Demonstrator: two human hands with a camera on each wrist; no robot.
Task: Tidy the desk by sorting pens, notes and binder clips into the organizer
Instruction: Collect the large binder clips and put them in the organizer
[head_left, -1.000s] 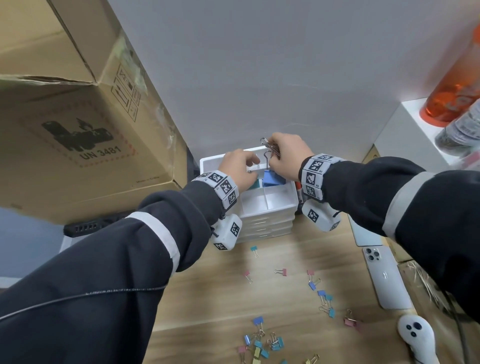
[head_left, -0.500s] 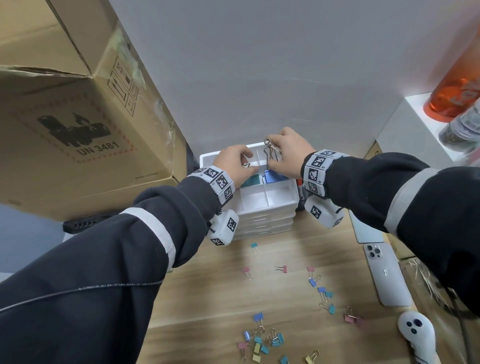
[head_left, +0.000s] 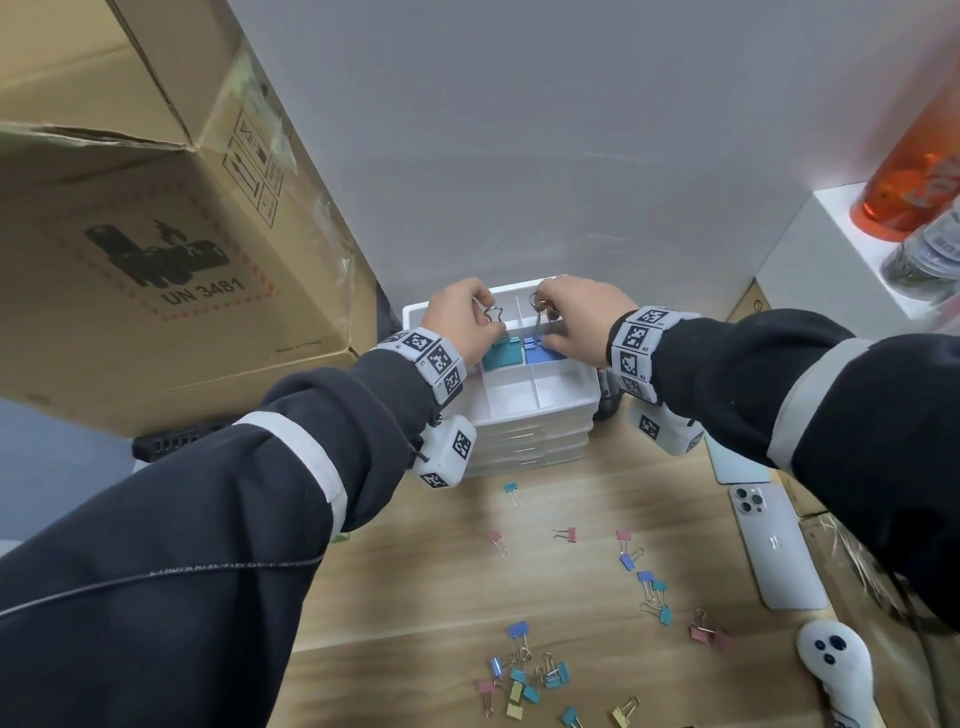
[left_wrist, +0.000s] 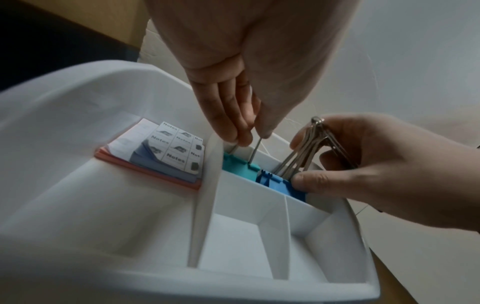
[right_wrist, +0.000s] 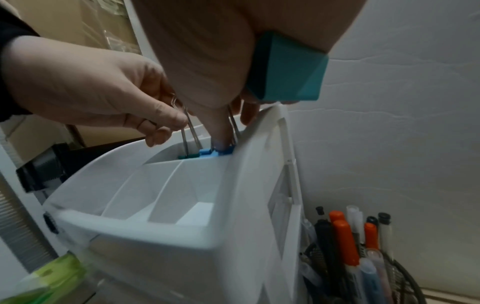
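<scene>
I hold the teal binder clip (head_left: 501, 355) in my left hand (head_left: 464, 318) and the blue binder clip (head_left: 540, 353) in my right hand (head_left: 576, 317), fingers pinching their wire handles, inside the organizer (head_left: 566, 382) rear compartments. Notes (left_wrist: 166, 152) are stowed; small clips (head_left: 535, 670) remain on the worktop (head_left: 431, 582) at 6 o'clock

Wooden tabletop (head_left: 415, 582), pale grain. White organizer (head_left: 535, 431) stands at the back by the wall; cardboard box (head_left: 156, 249) to its left. Loose clips (head_left: 530, 675) scattered across the front & middle: blue, teal, pink, yellow, a tight bunch nearest the front edge, a few singles nearer the organizer. Phone (head_left: 774, 545) lies camera-up at right, w/ a white controller (head_left: 836, 660) just in front. Mesh pen cup (right_wrist: 363, 257) beside the organizer's right side.
</scene>
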